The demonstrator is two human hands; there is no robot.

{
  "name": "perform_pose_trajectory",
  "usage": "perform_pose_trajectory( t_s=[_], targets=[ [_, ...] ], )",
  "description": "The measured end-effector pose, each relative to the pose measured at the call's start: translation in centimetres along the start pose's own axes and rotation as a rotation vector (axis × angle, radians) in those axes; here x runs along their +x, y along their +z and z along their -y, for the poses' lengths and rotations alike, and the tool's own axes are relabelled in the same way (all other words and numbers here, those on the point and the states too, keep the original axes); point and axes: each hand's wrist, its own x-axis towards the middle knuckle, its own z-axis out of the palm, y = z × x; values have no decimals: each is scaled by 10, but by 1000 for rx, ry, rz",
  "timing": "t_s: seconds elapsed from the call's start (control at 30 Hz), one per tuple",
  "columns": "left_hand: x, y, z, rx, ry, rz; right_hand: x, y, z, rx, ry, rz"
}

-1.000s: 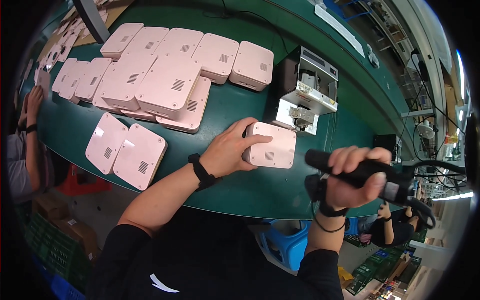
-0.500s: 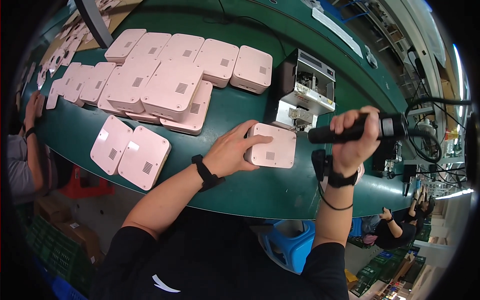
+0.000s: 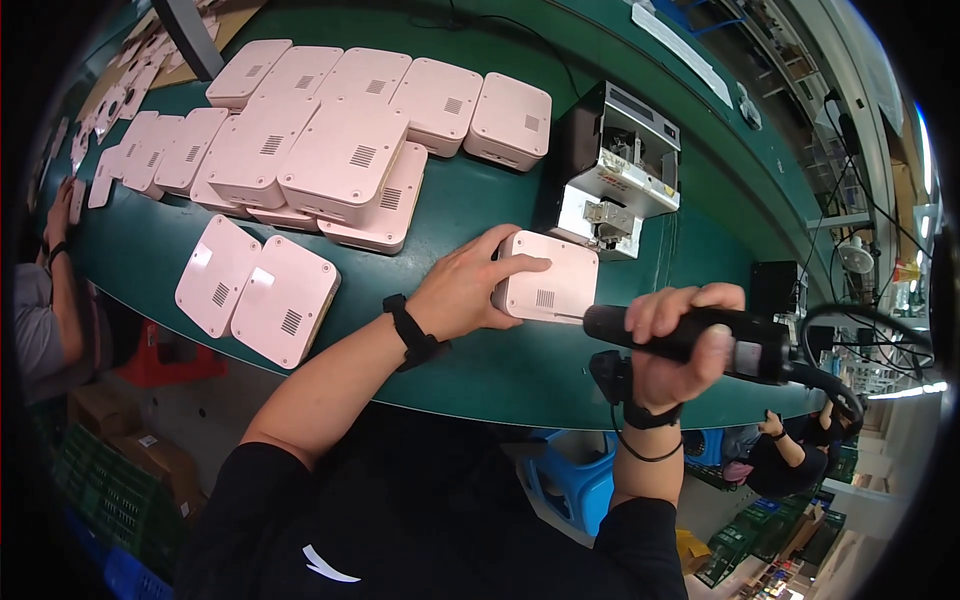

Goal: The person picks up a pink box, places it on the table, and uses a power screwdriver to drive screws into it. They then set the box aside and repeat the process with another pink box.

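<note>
A white plastic housing (image 3: pixel 560 275) with rounded corners and a small slotted vent lies on the green table. My left hand (image 3: pixel 455 285) grips its left side, one finger over the top face and the thumb along the near side. My right hand (image 3: pixel 680 340) is closed round a black corded electric screwdriver (image 3: pixel 745 350), held nearly level. Its thin bit points left over the housing's near right edge; whether the tip touches a screw hole I cannot tell. Behind the housing stands a black and silver screw feeder (image 3: pixel 615 185).
Stacked white housings (image 3: pixel 340 150) cover the table's far left. Two more housings (image 3: pixel 285 300) lie at the near left edge. The screwdriver's cable (image 3: pixel 850 315) loops at the right. A co-worker's hand (image 3: pixel 62 210) is at the far left. A blue stool (image 3: pixel 570 480) stands below the table.
My right hand has brought the screwdriver down and left, so its bit now reaches the housing's near right edge. My left hand keeps its grip. The whole view has shifted slightly.
</note>
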Motion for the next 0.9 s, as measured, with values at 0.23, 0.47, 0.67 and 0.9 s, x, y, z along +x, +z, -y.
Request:
perform_pose_trajectory(
  t_s=[0.23, 0.47, 0.67, 0.9],
  targets=[
    [1, 0, 2, -24, -14, 13, -8, 4, -7, -2, 10, -21],
    [3, -1, 0, -44, 0, 17, -3, 9, -3, -22, 46, 96],
    [1, -3, -5, -31, -23, 25, 39, 7, 14, 115, -47, 14],
    [3, -3, -5, -19, -19, 24, 87, -11, -17, -152, -101, -171]
  ],
)
